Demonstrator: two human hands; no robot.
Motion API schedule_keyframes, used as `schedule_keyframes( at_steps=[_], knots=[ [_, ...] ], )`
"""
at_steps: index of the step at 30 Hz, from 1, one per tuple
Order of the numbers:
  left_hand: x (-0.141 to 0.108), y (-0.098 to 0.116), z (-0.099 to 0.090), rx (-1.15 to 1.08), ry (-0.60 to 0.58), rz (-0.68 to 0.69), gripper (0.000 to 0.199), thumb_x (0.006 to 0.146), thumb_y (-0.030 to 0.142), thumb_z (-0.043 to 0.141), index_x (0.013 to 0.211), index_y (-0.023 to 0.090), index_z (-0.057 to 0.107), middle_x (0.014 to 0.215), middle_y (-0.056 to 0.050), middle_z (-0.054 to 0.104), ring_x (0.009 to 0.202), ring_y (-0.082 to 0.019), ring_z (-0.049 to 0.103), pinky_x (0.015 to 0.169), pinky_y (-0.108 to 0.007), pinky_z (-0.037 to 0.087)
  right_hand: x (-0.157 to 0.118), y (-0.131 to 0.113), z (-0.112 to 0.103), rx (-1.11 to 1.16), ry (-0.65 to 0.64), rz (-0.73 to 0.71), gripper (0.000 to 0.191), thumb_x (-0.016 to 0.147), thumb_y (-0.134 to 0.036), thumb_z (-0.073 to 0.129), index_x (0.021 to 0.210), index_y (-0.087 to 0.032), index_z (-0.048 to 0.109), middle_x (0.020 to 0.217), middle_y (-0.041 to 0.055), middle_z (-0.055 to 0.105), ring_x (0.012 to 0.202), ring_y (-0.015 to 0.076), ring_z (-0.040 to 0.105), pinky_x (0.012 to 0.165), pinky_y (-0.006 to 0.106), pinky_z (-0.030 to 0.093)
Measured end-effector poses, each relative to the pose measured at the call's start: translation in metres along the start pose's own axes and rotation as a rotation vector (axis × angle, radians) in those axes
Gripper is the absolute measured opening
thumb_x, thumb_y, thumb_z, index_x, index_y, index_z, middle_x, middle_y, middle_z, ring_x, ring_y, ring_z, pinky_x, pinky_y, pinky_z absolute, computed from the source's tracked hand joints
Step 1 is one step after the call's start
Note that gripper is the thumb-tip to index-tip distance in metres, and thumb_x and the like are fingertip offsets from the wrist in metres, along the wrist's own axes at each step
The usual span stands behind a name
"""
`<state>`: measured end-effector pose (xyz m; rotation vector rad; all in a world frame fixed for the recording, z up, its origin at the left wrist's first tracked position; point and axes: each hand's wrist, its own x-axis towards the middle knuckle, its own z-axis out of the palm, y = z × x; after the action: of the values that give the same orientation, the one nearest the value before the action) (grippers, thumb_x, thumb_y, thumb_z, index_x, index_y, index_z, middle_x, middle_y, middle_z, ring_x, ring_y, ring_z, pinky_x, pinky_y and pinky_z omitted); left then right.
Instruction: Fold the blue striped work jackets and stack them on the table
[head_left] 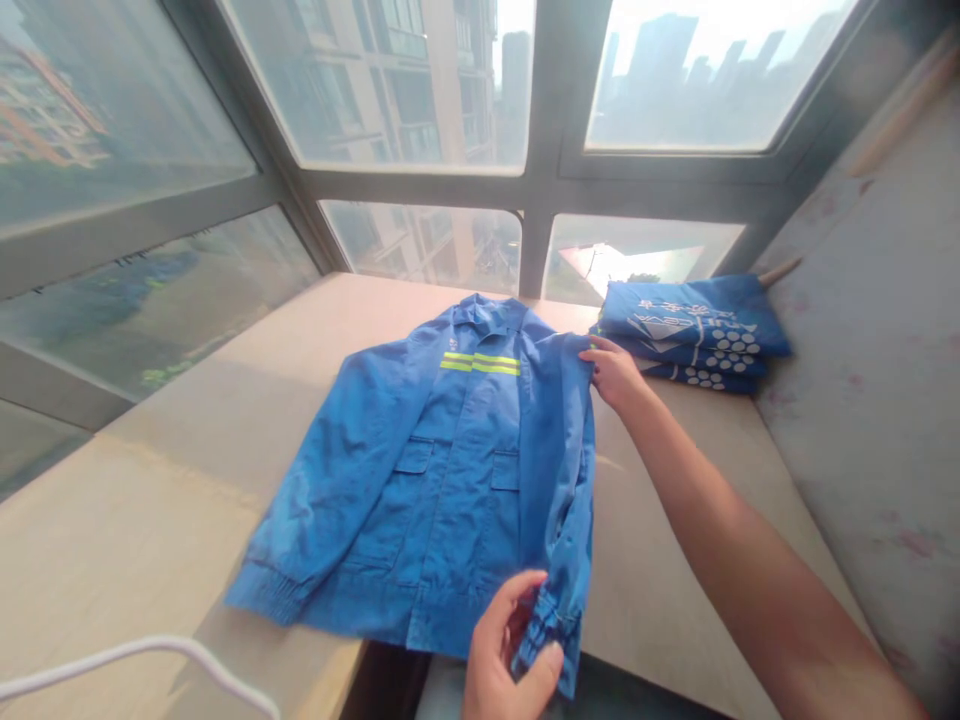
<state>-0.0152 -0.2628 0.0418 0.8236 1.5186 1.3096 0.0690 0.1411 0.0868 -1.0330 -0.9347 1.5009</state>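
A blue work jacket lies spread front up, with yellow-green reflective stripes across the chest and two flap pockets. My left hand is closed round the gathered cuff of the sleeve on the right, thumb and forefinger on either side of it. Higher up, my right hand pinches the same sleeve near the shoulder. The other sleeve lies angled out to the left. The jacket's bottom hem reaches past the front edge of the surface.
A stack of folded blue cloth items with white print sits at the back right, close to my right hand. A white cable curves across the lower left. Windows enclose the pale wooden surface; a patterned wall stands right.
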Motion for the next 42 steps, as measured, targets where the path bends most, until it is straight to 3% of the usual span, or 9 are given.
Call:
schedule_keyframes(
  at_steps=[5, 10, 13, 16, 20, 24, 32, 38, 42],
  knots=[
    [0.0, -0.007, -0.058, -0.075, 0.318, -0.17, 0.067, 0.075, 0.055, 0.068, 0.129, 0.015, 0.058, 0.134, -0.016, 0.062, 0.125, -0.032, 0.058, 0.104, -0.04, 0.05, -0.01, 0.022, 0.101, -0.694, -0.191, -0.26, 0.029, 0.087, -0.028, 0.068, 0.113, -0.016, 0.066, 0.104, 0.0033, 0.069, 0.09, 0.0175, 0.066, 0.079, 0.03, 0.054],
    [0.003, -0.016, -0.102, 0.474, 0.238, -0.144, 0.06, 0.082, 0.048, 0.058, 0.132, 0.016, 0.057, 0.126, -0.016, 0.068, 0.117, -0.031, 0.065, 0.098, -0.043, 0.054, -0.029, 0.067, 0.143, -0.846, -0.244, -0.316, 0.034, 0.095, -0.038, 0.061, 0.121, -0.016, 0.061, 0.121, 0.0078, 0.063, 0.104, 0.022, 0.064, 0.09, 0.043, 0.055],
    [0.003, -0.006, -0.107, 0.805, 0.204, 0.028, 0.056, 0.09, 0.036, 0.048, 0.144, 0.02, 0.048, 0.127, -0.013, 0.068, 0.114, -0.028, 0.067, 0.093, -0.042, 0.057, -0.036, 0.079, 0.133, -0.895, -0.232, -0.355, 0.025, 0.096, -0.016, 0.05, 0.115, -0.015, 0.066, 0.12, 0.0093, 0.066, 0.113, 0.0221, 0.061, 0.102, 0.044, 0.048],
    [0.012, 0.02, -0.098, 1.067, 0.196, 0.305, 0.057, 0.091, 0.025, 0.046, 0.148, 0.021, 0.045, 0.142, -0.013, 0.057, 0.127, -0.028, 0.058, 0.1, -0.043, 0.053, -0.042, 0.083, 0.115, -0.992, -0.216, -0.477, 0.045, 0.088, -0.002, 0.036, 0.117, -0.016, 0.068, 0.13, 0.0097, 0.064, 0.125, 0.0214, 0.054, 0.111, 0.038, 0.04],
    [0.041, 0.051, -0.074, 1.267, -0.041, 0.545, 0.064, 0.086, 0.013, 0.05, 0.147, 0.03, 0.046, 0.161, -0.005, 0.033, 0.147, -0.03, 0.031, 0.114, -0.051, 0.039, -0.054, 0.101, 0.106, -1.3, -0.274, -0.58, 0.049, 0.089, -0.006, 0.037, 0.13, -0.017, 0.062, 0.145, 0.0073, 0.054, 0.139, 0.0264, 0.041, 0.117, 0.045, 0.029],
    [0.072, 0.041, -0.062, 1.35, -0.222, 0.481, 0.058, 0.089, 0.022, 0.052, 0.146, 0.033, 0.048, 0.163, -0.002, 0.03, 0.149, -0.034, 0.025, 0.118, -0.064, 0.025, -0.066, 0.132, 0.115, -1.548, -0.359, -0.572, 0.047, 0.098, -0.021, 0.035, 0.143, -0.021, 0.051, 0.156, 0.0059, 0.041, 0.145, 0.0349, 0.028, 0.117, 0.058, 0.02],
    [0.081, 0.008, -0.05, 1.35, -0.204, 0.369, 0.06, 0.093, 0.031, 0.049, 0.152, 0.033, 0.039, 0.163, -0.002, 0.028, 0.15, -0.034, 0.022, 0.119, -0.066, 0.018, -0.059, 0.145, 0.111, -1.593, -0.383, -0.648, 0.048, 0.1, -0.029, 0.034, 0.144, -0.023, 0.049, 0.158, 0.005, 0.038, 0.146, 0.0324, 0.028, 0.117, 0.055, 0.022],
    [0.08, 0.012, 0.004, 1.111, -0.143, 0.291, 0.059, 0.095, 0.043, 0.048, 0.151, 0.026, 0.042, 0.162, -0.007, 0.032, 0.15, -0.036, 0.023, 0.12, -0.068, 0.014, -0.041, 0.137, 0.081, -1.597, -0.434, -0.708, 0.046, 0.099, -0.03, 0.037, 0.142, -0.022, 0.053, 0.157, 0.0058, 0.041, 0.145, 0.0302, 0.033, 0.117, 0.052, 0.025],
    [0.077, 0.017, 0.022, 0.845, -0.212, 0.276, 0.062, 0.087, 0.029, 0.058, 0.148, 0.021, 0.046, 0.158, -0.01, 0.039, 0.148, -0.031, 0.03, 0.123, -0.058, 0.022, -0.022, 0.127, 0.049, -1.624, -0.48, -0.746, 0.047, 0.098, -0.029, 0.038, 0.142, -0.021, 0.053, 0.156, 0.0065, 0.042, 0.144, 0.0293, 0.035, 0.117, 0.051, 0.027]
  ],
)
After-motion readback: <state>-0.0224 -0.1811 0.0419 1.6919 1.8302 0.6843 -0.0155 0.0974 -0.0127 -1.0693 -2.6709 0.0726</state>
